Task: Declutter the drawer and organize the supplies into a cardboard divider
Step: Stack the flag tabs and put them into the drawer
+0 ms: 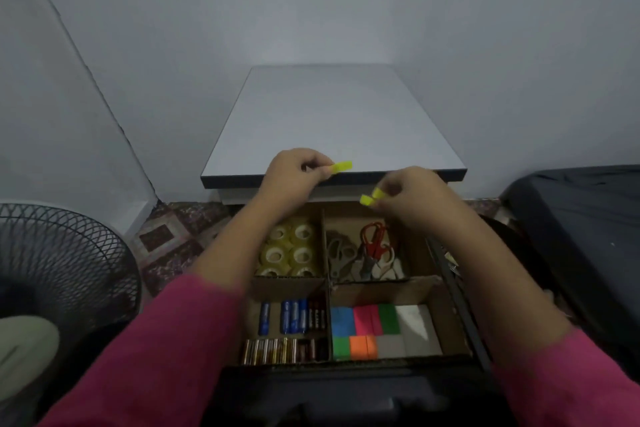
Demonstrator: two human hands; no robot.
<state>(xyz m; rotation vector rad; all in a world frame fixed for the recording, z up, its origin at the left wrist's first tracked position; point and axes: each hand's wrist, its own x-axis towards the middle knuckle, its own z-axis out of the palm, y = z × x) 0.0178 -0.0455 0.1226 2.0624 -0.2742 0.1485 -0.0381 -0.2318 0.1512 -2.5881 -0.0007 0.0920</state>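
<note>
I judge sorting nearly done: tape rolls (pixel 289 248), scissors (pixel 372 248), batteries (pixel 287 329) and sticky notes (pixel 377 329) fill the cardboard divider (pixel 325 253), while above it my left hand (pixel 294 172) and right hand (pixel 405 192) each pinch an unplaced yellow piece.

No legible text, brand or number found. Printing on the blue batteries (pixel 292 316) in the cardboard divider (pixel 325 246) is too blurred to read.
</note>
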